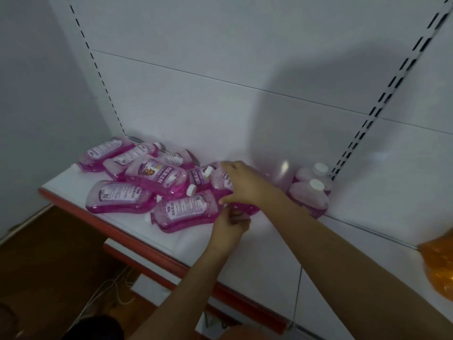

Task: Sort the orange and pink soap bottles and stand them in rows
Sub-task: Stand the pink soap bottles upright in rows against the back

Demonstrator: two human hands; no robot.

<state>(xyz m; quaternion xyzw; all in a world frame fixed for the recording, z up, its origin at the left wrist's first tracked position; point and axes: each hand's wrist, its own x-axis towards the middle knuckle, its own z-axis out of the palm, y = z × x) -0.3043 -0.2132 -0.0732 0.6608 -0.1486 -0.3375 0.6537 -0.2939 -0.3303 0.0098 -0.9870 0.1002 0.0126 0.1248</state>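
Gripping one pink bottle [221, 184] from above, the right hand [241, 184] curls its fingers over it while the left hand [230, 223] pinches its lower edge from beneath. Left of the grip, more pink bottles lie in a heap [144, 177] on the white shelf [269, 246]. Right of it, two bottles [310, 192] stand upright by the back panel. Far right, an orange bottle [440, 263] lies at the frame's edge.

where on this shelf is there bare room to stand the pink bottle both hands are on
Bare shelf lies along the front edge, between the standing pink bottles and the orange bottle. The left side is crowded with the pile of lying pink bottles. The held bottle sits under right hand and left hand.
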